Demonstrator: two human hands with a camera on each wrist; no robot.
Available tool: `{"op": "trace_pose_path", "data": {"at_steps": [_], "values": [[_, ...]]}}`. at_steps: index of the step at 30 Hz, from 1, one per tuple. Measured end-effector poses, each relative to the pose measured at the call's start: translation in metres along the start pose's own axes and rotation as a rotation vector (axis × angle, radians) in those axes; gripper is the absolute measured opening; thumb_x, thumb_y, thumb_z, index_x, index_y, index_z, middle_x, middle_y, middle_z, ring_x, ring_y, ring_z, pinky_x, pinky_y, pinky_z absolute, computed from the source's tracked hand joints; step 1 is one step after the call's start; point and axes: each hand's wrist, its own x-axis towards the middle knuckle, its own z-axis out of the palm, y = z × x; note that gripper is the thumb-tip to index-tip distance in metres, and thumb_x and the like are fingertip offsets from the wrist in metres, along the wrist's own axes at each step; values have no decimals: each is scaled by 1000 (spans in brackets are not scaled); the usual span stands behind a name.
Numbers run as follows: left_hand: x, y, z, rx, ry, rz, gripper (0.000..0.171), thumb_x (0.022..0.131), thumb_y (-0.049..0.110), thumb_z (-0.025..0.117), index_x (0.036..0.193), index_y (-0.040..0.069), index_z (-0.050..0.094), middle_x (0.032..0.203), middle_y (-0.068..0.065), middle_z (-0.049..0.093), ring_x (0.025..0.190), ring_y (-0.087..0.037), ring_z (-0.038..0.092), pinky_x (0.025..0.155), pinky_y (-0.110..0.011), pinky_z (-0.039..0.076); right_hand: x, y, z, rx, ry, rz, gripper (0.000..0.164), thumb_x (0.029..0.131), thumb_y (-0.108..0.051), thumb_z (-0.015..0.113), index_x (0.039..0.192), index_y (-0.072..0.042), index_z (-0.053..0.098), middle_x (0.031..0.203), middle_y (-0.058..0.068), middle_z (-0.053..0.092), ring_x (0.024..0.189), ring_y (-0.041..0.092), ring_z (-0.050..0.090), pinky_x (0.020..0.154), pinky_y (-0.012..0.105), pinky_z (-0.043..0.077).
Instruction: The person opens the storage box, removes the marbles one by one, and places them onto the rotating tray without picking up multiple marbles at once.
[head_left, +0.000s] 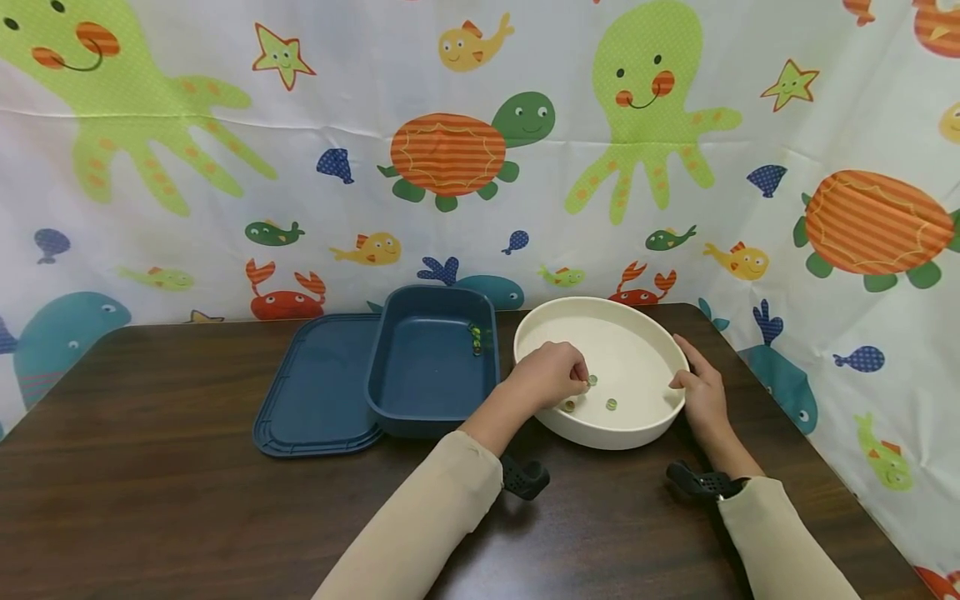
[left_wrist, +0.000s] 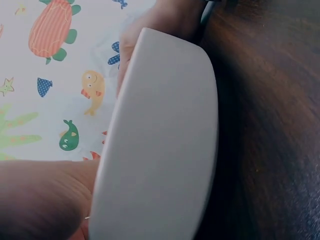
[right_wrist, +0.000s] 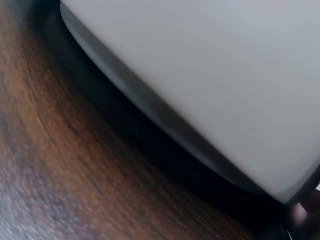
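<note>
A round white bowl [head_left: 637, 433] stands at the back right of the table. My right hand [head_left: 705, 392] grips its right side, the thumb over the rim and the fingers along the outer wall. From the left, my left hand [head_left: 551, 375] reaches over the rim, thumb and fingertips pinched at a small greenish marble [head_left: 592, 380] inside. Another marble [head_left: 612, 404] lies on the bowl floor, and a golden-brown one [head_left: 568, 406] sits near the front left rim. The left wrist view shows mostly the outer bowl wall [left_wrist: 160, 135]; the marble is hidden there.
Left of the bowl stands a deep blue container [head_left: 427, 367] with several green and yellow marbles [head_left: 476, 340] along its right side. A flat blue lid [head_left: 318, 387] lies beside it, partly under its edge. Behind the table [head_left: 150, 475] hangs a curtain [head_left: 337, 75] printed with sea animals.
</note>
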Motion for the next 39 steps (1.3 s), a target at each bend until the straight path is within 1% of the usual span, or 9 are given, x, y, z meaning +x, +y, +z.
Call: {"op": "trace_pose_path", "data": {"at_steps": [8, 14, 20, 25, 30, 32, 35, 37, 39], "values": [[7, -1, 6, 12, -15, -30, 8, 94, 21, 72, 88, 16, 74, 77, 5, 65, 71, -10, 56, 66, -22, 42, -1, -1, 1, -9, 2, -4, 78, 84, 9, 38, 160, -12, 30, 167, 6, 27, 155, 28, 25, 126, 47, 23], [10, 0, 7, 16, -35, -71, 8, 93, 19, 72, 85, 16, 73, 80, 4, 66, 72, -13, 58, 65, -25, 42, -2, -2, 1, -10, 2, -6, 78, 84, 9, 38, 159, -11, 30, 167, 6, 27, 155, 28, 26, 125, 47, 24], [12, 2, 8, 38, -37, -108, 8, 93, 21, 73, 86, 17, 73, 80, 4, 67, 72, -13, 58, 65, -26, 43, -2, -2, 1, -9, 3, -10, 78, 85, 8, 37, 159, -12, 30, 167, 7, 28, 155, 29, 27, 125, 47, 24], [12, 2, 9, 62, -36, -110, 9, 93, 21, 73, 85, 17, 72, 77, 5, 67, 70, -13, 59, 63, -26, 43, -3, -3, 1, 3, 12, -17, 78, 83, 9, 38, 159, -10, 32, 166, 7, 29, 153, 26, 29, 125, 46, 25], [11, 2, 8, 58, -33, -99, 10, 93, 20, 72, 83, 17, 72, 74, 5, 66, 70, -13, 59, 63, -26, 42, -3, -5, 1, 9, 16, -23, 78, 82, 9, 38, 158, -9, 32, 166, 7, 30, 153, 25, 30, 124, 45, 26], [11, 1, 7, 49, -37, -95, 9, 93, 20, 72, 84, 17, 72, 76, 4, 67, 71, -14, 59, 65, -26, 43, -3, -5, 1, 6, 14, -19, 78, 83, 9, 38, 159, -9, 32, 166, 7, 29, 153, 26, 29, 125, 46, 25], [9, 2, 4, 49, -34, -84, 7, 94, 22, 72, 90, 17, 74, 87, 4, 71, 77, -13, 60, 70, -27, 46, -4, -4, 1, -4, 13, -13, 79, 83, 9, 37, 159, -10, 31, 166, 8, 29, 154, 28, 28, 125, 47, 24], [6, 1, 0, 59, -15, -80, 9, 95, 24, 71, 95, 17, 75, 96, 4, 74, 81, -13, 62, 74, -28, 49, -4, -4, 1, -9, 9, -8, 78, 83, 9, 37, 159, -10, 31, 167, 8, 28, 154, 29, 27, 125, 47, 24], [3, 0, -5, 78, 26, -86, 12, 96, 26, 69, 100, 18, 76, 102, 5, 74, 85, -12, 64, 78, -29, 52, -4, -4, 1, -13, 7, -12, 78, 84, 9, 37, 159, -11, 31, 167, 8, 28, 154, 29, 27, 125, 47, 24]]}}
